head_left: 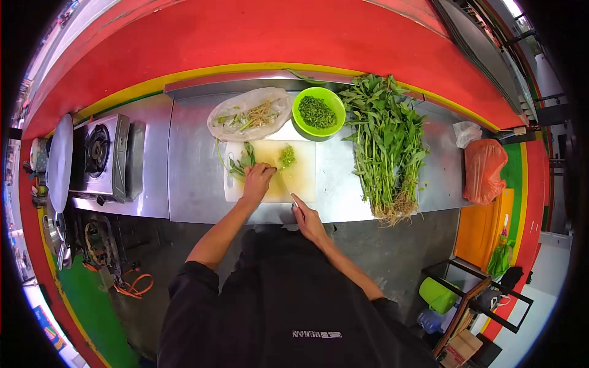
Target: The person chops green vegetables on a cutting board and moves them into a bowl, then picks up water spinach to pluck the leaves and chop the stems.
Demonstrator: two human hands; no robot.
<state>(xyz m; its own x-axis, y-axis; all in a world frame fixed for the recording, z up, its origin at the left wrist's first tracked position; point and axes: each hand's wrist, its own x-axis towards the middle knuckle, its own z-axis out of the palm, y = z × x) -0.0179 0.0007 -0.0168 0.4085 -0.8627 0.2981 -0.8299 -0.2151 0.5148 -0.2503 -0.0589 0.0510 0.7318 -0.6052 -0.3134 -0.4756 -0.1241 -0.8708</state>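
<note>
Bright, even light fills the view; colours are saturated. A fisheye lens bows the surface [196,184], and a black ring closes the round frame. Soft glare lies on the surface left of the board [304,175]. Shadows are faint; below the surface the floor [159,257] is dimmer. The centre is sharp on the greens [242,162] under the left hand [257,179], though the knife [287,186] in the right hand [308,222] shows thinly. Right of the surface, the rim blows out white.
</note>
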